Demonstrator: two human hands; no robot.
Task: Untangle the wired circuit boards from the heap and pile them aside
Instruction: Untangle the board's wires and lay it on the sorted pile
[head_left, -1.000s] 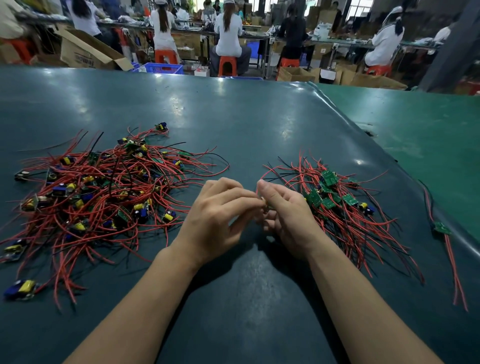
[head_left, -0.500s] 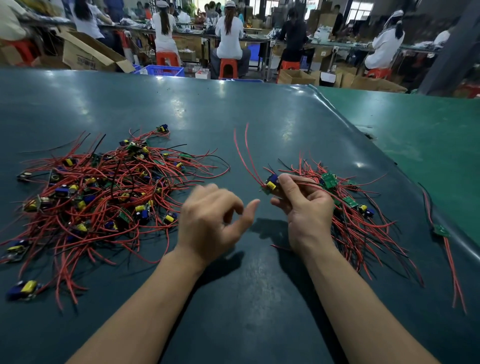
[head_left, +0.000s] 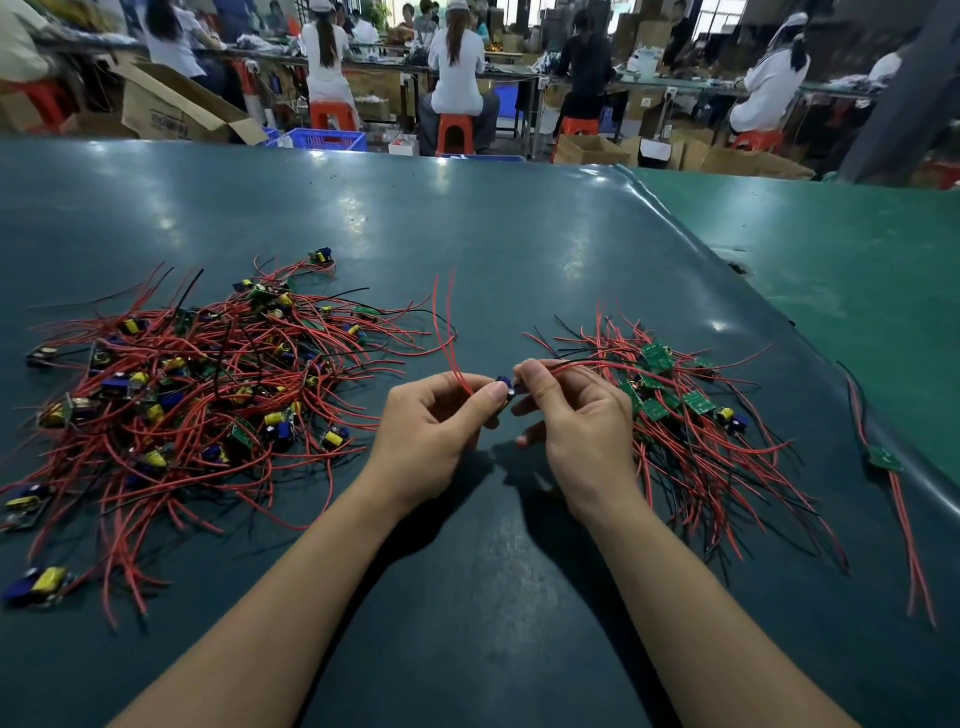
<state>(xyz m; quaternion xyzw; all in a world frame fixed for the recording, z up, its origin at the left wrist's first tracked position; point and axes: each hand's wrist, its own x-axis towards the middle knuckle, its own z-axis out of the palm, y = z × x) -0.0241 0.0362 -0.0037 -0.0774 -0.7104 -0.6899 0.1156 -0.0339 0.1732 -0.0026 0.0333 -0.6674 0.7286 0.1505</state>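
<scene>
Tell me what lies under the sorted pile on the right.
Under the sorted pile only the dark green table mat shows between the red wires. The green boards and crossed wires cover the rest, so anything beneath them cannot be seen.

overhead light | glare on table (head_left: 467, 218) | blurred, bowed edges

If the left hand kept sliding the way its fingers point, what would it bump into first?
The left hand points right, so it would probably meet the right hand first, across the small circuit board both pinch. The sorted pile lies beyond.
</scene>
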